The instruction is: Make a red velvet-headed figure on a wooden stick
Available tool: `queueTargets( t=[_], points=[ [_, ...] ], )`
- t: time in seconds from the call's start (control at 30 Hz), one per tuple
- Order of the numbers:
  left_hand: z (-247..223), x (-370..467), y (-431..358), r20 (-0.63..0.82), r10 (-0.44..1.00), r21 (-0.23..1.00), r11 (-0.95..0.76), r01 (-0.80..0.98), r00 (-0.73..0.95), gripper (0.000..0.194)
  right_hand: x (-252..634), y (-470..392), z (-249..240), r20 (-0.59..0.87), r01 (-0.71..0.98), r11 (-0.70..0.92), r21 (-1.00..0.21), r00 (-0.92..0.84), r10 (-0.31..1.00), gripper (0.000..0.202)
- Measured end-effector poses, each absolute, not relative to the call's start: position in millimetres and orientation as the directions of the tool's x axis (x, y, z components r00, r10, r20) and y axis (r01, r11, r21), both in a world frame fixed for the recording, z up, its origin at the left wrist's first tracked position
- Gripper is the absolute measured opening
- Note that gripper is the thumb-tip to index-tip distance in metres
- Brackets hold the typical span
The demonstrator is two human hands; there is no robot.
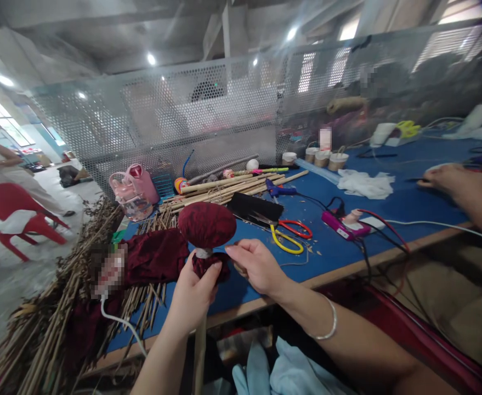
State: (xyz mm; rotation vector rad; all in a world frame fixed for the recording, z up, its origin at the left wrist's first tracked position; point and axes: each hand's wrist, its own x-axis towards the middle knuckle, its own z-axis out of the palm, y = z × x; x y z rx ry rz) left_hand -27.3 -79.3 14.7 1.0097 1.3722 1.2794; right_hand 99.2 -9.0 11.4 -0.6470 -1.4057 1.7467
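Note:
A round head covered in dark red cloth [208,225] tops a wooden stick [199,356], upright in front of me. White binding [203,253] circles the neck beneath the head, and gathered cloth hangs below it. My left hand [195,291] is wrapped around this gathered cloth and the stick. Close to the right side of the neck, my right hand [259,266] is closed in a pinch at the cloth's edge; whatever lies between its fingertips is too small to make out. More dark red cloth [156,255] lies on the table to the left.
On the blue table [241,291] lie scissors [288,236], a glue gun [279,189], a purple power strip [343,225] and wooden sticks [232,189]. Pink bottles [136,192] stand behind. Dried stalks [55,323] crowd the left edge. Another person's hand [450,178] works at right.

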Motion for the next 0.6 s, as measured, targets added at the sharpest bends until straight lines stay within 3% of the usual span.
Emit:
queueTargets(
  t=[0.2, 0.33, 0.43, 0.6],
  points=[
    [-4, -30, -70, 0.153, 0.946, 0.926, -0.036, 0.376, -0.286, 0.022, 100, -4, -2, 0.1, -0.088, 0.064, -0.994, -0.514, 0.852, 0.045],
    [-21, -20, -69, 0.245, 0.911, 0.795, 0.007, 0.606, -0.331, 0.035, 94, 2, -4, 0.103, -0.087, 0.066, -0.994, -0.535, 0.838, 0.033],
    [-27, -7, -79, 0.356, 0.904, 0.64, -0.051, 0.767, -0.238, 0.052, 87, -2, -9, 0.095, -0.125, 0.034, -0.992, -0.516, 0.851, 0.039],
    [-7, -11, -93, 0.337, 0.936, 0.453, -0.069, 0.889, -0.099, 0.061, 85, -9, -29, -0.024, -0.238, -0.118, -0.964, -0.364, 0.931, 0.028]
  ],
)
